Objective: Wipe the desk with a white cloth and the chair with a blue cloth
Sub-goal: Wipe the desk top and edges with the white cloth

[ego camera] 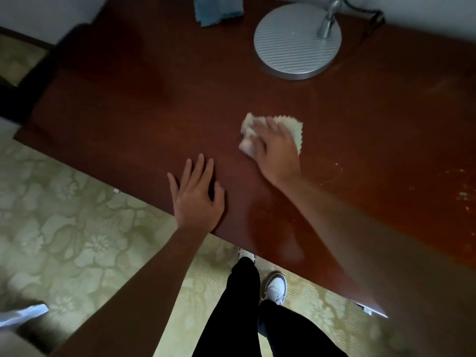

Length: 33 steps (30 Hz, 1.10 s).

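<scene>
1. White cloth (273,130) bunched at frame centre on desk (128,104), zigzag edge toward upper right; no clear long axis.
2. Right hand (277,150) pressed on cloth, fingers curled gripping it.
3. Left hand (197,197) flat on desk, fingers spread, holding nothing.
4. Blue cloth (217,10) at top edge; lamp base (296,42) upper right.
5. No readable writing.

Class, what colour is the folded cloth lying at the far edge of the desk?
Blue; the folded cloth shows in the head view.
</scene>
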Tool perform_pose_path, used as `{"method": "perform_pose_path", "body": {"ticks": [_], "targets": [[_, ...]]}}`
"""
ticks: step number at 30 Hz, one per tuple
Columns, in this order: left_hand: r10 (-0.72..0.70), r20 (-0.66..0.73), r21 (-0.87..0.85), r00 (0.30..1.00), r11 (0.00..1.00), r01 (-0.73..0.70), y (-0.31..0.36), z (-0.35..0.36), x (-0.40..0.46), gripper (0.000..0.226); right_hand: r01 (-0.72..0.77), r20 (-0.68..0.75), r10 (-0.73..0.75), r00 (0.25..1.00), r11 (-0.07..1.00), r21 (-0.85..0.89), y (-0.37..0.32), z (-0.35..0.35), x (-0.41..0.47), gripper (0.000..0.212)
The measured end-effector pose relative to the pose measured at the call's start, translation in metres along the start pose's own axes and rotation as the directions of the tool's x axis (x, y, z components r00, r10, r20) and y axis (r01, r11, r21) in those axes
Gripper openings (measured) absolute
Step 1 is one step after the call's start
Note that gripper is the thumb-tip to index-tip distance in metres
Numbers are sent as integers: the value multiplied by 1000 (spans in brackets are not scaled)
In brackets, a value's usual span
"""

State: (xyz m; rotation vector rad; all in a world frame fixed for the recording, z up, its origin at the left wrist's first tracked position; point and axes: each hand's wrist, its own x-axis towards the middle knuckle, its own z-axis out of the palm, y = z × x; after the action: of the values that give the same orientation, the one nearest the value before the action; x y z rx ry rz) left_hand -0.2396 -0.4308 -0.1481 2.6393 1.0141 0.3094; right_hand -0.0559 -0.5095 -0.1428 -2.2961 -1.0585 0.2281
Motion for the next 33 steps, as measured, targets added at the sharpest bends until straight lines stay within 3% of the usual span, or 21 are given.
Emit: {"method": "perform_pose_path", "body": {"ticks": [4, 10, 12, 19, 26, 33], "targets": [[20, 9, 52, 1000, 998, -21, -3, 5, -4, 53, 45, 21, -43, 999, 997, -69, -13, 10, 31, 34], [16, -1, 34, 1000, 999, -16, -5, 5, -4, 51, 351, 167, -343, 924, 936, -21, -21, 1, -100, 34], [14, 0, 44, 1000, 999, -14, -4, 5, -4, 50, 387, 217, -376, 901, 922, -5, -10, -7, -109, 33], [-4, 14, 42, 1000, 999, 4, -4, 5, -3, 48, 98, 103, -93, 990, 994, -42, -12, 8, -7, 34], [-6, -29, -80, 1000, 997, 3, -5, -3, -2, 46, 207, 129, -215, 968, 976, 70, -34, 12, -106, 31], [3, -36, 20, 999, 1000, -3, -47, -18, 28, 56, -67, 3, 67, 998, 998, -15, -11, 12, 61, 39]]}}
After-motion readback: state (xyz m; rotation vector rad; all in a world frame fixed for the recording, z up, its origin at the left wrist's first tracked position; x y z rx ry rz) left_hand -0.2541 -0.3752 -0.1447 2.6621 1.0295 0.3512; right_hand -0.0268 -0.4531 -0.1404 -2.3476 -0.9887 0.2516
